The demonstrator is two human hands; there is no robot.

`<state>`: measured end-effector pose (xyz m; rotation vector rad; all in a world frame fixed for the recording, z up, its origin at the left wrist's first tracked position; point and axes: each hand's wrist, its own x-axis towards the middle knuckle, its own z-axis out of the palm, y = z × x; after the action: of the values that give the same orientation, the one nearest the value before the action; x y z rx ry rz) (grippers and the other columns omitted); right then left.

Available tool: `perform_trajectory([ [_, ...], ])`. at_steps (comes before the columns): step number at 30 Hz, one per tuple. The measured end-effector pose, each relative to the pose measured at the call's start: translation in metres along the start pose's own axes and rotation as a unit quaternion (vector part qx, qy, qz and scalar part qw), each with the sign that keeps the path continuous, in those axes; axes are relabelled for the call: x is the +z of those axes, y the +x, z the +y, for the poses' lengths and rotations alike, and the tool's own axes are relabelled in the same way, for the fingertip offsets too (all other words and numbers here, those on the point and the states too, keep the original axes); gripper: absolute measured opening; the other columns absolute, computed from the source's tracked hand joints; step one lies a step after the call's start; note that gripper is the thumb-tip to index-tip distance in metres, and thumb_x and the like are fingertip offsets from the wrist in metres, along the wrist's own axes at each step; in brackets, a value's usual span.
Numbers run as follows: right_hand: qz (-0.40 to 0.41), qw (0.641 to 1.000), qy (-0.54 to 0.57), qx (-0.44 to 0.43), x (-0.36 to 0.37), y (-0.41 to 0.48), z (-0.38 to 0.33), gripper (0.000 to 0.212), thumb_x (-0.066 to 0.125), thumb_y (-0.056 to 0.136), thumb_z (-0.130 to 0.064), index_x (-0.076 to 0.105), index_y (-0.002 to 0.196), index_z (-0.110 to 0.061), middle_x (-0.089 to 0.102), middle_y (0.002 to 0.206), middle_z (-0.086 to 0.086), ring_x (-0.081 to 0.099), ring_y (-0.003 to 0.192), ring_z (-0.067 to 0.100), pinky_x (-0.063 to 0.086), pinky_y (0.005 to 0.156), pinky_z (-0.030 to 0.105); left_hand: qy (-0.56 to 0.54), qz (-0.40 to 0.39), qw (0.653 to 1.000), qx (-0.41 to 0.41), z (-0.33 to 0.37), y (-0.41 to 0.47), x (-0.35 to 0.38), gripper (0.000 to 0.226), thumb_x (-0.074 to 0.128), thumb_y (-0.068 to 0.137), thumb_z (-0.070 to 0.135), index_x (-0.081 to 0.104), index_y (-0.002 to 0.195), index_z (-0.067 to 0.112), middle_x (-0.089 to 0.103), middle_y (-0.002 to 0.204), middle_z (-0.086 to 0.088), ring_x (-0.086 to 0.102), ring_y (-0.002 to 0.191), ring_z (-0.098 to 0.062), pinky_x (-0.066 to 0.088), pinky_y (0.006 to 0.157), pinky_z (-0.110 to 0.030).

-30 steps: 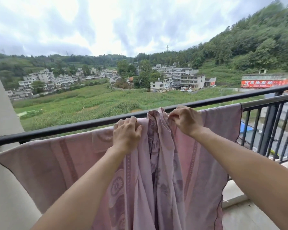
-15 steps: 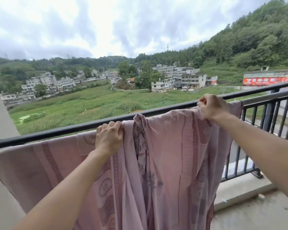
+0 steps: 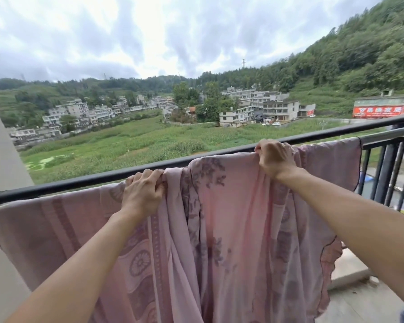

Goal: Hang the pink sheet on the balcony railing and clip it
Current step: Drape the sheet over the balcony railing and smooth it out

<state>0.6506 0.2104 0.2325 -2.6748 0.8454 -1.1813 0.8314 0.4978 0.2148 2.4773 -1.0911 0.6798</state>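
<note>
The pink sheet (image 3: 231, 220) is draped over the balcony railing (image 3: 79, 184) and hangs down its near side. Its long axis runs with the bar, from low at the left to higher at the far right.

Your left grip (image 3: 144, 194) is clamped on a bunched fold at the top edge. Your right grip (image 3: 274, 159) is pinched on the same edge, further right and higher up the bar. The gathered folds lie between the two, tight against the right side of your left grip, while the cloth left of that grip already lies flat.

So the slack has to go rightward along the bar. Your right grip is the nearer one to the free right corner, which sits just beyond it over the bar.

Judging from this, the spreading falls to the right side while the left anchors. No clip is in view, so the clipping step looks not yet begun.
</note>
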Motion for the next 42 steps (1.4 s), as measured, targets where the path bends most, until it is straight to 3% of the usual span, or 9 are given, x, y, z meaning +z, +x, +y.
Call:
perform_trajectory([
  [5, 0.022, 0.991, -0.047, 0.12, -0.013, 0.015, 0.051, 0.016, 0.052, 0.089, -0.008, 0.063, 0.1, -0.005, 0.062, 0.109, 0.023, 0.056, 0.105, 0.041, 0.047, 0.091, 0.043, -0.002, -0.011, 1.0, 0.015, 0.005, 0.001, 0.002, 0.041, 0.045, 0.095, 0.044, 0.044, 0.135, 0.037, 0.053, 0.126, 0.007, 0.044, 0.118, -0.021, 0.023, 0.102, -0.038],
  [9, 0.007, 1.0, -0.019, 0.008, -0.004, 0.012, -0.008, 0.024, 0.05, 0.096, -0.025, 0.061, 0.113, -0.012, 0.063, 0.113, 0.012, 0.056, 0.104, 0.03, 0.045, 0.084, 0.038, 0.008, -0.008, 1.0, 0.006, 0.001, 0.001, 0.003, 0.041, 0.044, 0.095, 0.042, 0.044, 0.135, 0.037, 0.054, 0.125, 0.005, 0.044, 0.117, -0.022, 0.021, 0.101, -0.037],
  [12, -0.124, 0.984, 0.082, -0.102, 0.005, -0.002, -0.071, 0.048, 0.057, 0.091, -0.048, 0.055, 0.131, -0.02, 0.062, 0.117, 0.002, 0.057, 0.107, 0.023, 0.048, 0.089, 0.04, 0.005, -0.009, 1.0, 0.011, -0.001, 0.002, 0.002, 0.042, 0.046, 0.095, 0.042, 0.043, 0.136, 0.036, 0.055, 0.125, 0.004, 0.044, 0.117, -0.021, 0.022, 0.101, -0.037],
  [14, -0.153, 0.974, 0.102, -0.134, 0.016, -0.01, -0.092, 0.038, 0.063, 0.088, -0.046, 0.067, 0.118, -0.024, 0.067, 0.11, 0.0, 0.062, 0.098, 0.022, 0.051, 0.085, 0.039, -0.004, -0.004, 1.0, 0.007, -0.001, 0.001, 0.001, 0.044, 0.047, 0.094, 0.042, 0.042, 0.138, 0.034, 0.054, 0.126, 0.002, 0.044, 0.118, -0.022, 0.023, 0.102, -0.037],
  [19, -0.07, 0.987, 0.112, -0.091, 0.015, 0.0, -0.077, 0.016, 0.067, 0.089, -0.026, 0.074, 0.083, -0.013, 0.074, 0.084, 0.005, 0.066, 0.079, 0.024, 0.05, 0.068, 0.031, -0.049, -0.008, 0.999, -0.01, -0.003, -0.001, -0.004, 0.056, 0.052, 0.093, 0.042, 0.034, 0.144, 0.027, 0.049, 0.136, -0.004, 0.04, 0.129, -0.026, 0.022, 0.108, -0.037],
  [27, -0.136, 0.988, 0.034, -0.065, -0.013, -0.002, -0.031, 0.047, 0.06, 0.088, -0.054, 0.056, 0.127, -0.03, 0.064, 0.111, -0.007, 0.06, 0.101, 0.019, 0.048, 0.08, 0.036, -0.016, -0.028, 0.999, 0.015, 0.005, 0.007, -0.002, 0.043, 0.051, 0.092, 0.045, 0.047, 0.132, 0.03, 0.057, 0.123, -0.001, 0.046, 0.118, -0.023, 0.026, 0.101, -0.037],
  [30, -0.107, 0.989, 0.046, -0.093, 0.005, -0.012, -0.057, 0.023, 0.062, 0.089, -0.043, 0.071, 0.106, -0.032, 0.069, 0.11, -0.004, 0.061, 0.102, 0.021, 0.048, 0.084, 0.036, -0.014, -0.026, 0.999, 0.027, 0.007, 0.007, 0.0, 0.041, 0.051, 0.092, 0.044, 0.047, 0.131, 0.032, 0.057, 0.121, 0.001, 0.046, 0.117, -0.022, 0.026, 0.101, -0.037],
  [37, 0.024, 0.999, -0.023, -0.002, 0.001, -0.001, -0.037, 0.02, 0.054, 0.095, -0.029, 0.067, 0.096, -0.014, 0.07, 0.102, 0.01, 0.064, 0.092, 0.032, 0.039, 0.07, 0.031, -0.008, -0.003, 0.999, 0.04, -0.011, -0.012, -0.008, 0.052, 0.054, 0.091, 0.042, 0.04, 0.14, 0.029, 0.05, 0.134, 0.001, 0.04, 0.126, -0.022, 0.022, 0.108, -0.037],
  [42, 0.068, 0.968, -0.059, 0.236, -0.022, 0.013, 0.045, 0.034, 0.046, 0.094, -0.029, 0.066, 0.102, -0.003, 0.064, 0.114, 0.029, 0.059, 0.109, 0.045, 0.045, 0.094, 0.045, 0.03, 0.013, 0.999, 0.0, -0.046, -0.026, -0.017, 0.046, 0.051, 0.092, 0.036, 0.044, 0.137, 0.025, 0.052, 0.129, -0.006, 0.042, 0.12, -0.029, 0.023, 0.105, -0.04],
])
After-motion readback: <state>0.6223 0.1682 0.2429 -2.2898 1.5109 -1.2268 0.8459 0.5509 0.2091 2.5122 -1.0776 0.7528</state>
